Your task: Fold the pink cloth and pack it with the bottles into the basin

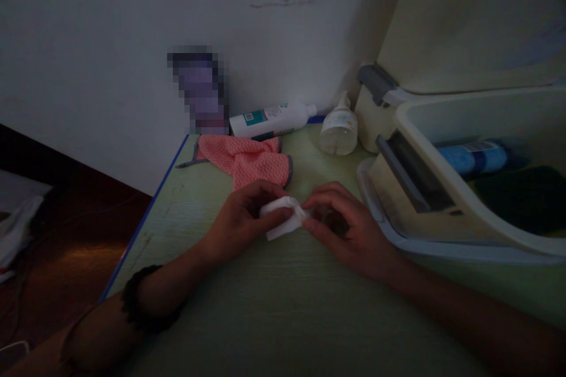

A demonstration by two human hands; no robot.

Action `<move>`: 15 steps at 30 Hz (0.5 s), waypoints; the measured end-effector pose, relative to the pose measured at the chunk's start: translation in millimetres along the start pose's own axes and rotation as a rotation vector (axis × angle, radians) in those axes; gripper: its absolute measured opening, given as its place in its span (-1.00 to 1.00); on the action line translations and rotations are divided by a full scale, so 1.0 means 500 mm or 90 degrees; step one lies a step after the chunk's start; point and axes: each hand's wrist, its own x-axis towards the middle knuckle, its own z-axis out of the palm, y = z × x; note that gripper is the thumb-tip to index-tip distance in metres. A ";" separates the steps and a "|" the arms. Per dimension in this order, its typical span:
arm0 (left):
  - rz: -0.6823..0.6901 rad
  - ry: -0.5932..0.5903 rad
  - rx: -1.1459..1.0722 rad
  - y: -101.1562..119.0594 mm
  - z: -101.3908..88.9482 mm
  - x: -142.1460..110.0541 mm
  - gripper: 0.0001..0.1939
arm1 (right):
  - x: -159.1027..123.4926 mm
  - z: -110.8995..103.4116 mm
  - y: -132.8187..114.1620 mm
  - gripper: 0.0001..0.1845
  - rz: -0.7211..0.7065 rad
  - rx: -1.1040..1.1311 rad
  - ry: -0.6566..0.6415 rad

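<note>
Over the middle of the table, both hands hold a small folded white tissue [283, 225]. My left hand [247, 215] grips its left part, thumb on top and fingers behind. My right hand [349, 227] pinches its right end, which looks bunched or twisted, between thumb and fingertips. Just behind my left hand lies a crumpled pink cloth [260, 159] with a dark checked edge. The picture is dim, so the finer make of the white piece cannot be told.
Against the wall are a pixelated upright object [198, 91], a white bottle [274, 120] on its side and a clear pump bottle [339, 131]. At right stands an open pale storage box [398, 188] holding a blue item [475, 156]. The table's blue edge [145, 218] runs along the left.
</note>
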 end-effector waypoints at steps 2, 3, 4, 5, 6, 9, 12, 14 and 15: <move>-0.007 0.006 -0.016 0.000 0.001 0.001 -0.81 | 0.000 0.001 0.000 -0.82 0.006 0.012 0.002; -0.010 0.007 -0.023 0.000 0.002 0.001 -0.81 | 0.000 0.001 0.000 -0.82 0.012 0.014 0.009; -0.011 0.007 -0.029 0.001 0.003 0.001 -0.81 | 0.000 0.002 0.000 -0.82 0.017 0.015 0.018; -0.012 0.008 -0.034 0.002 0.004 0.001 -0.81 | 0.000 0.002 -0.001 -0.83 0.022 0.011 0.028; -0.010 0.009 -0.037 0.003 0.004 0.001 -0.81 | 0.000 0.002 -0.001 -0.84 0.024 0.005 0.037; -0.001 0.018 -0.027 0.003 0.004 0.001 -0.81 | 0.000 0.002 -0.001 -0.88 0.018 -0.024 0.052; 0.000 0.025 -0.006 0.001 0.002 0.001 -0.82 | -0.001 0.000 -0.001 -0.92 -0.003 -0.053 0.042; -0.007 0.032 0.004 0.000 0.001 0.000 -0.81 | -0.001 -0.002 0.000 -0.92 -0.019 -0.064 0.023; -0.013 0.035 0.006 0.000 0.001 0.000 -0.81 | -0.001 -0.002 0.000 -0.92 -0.026 -0.067 0.016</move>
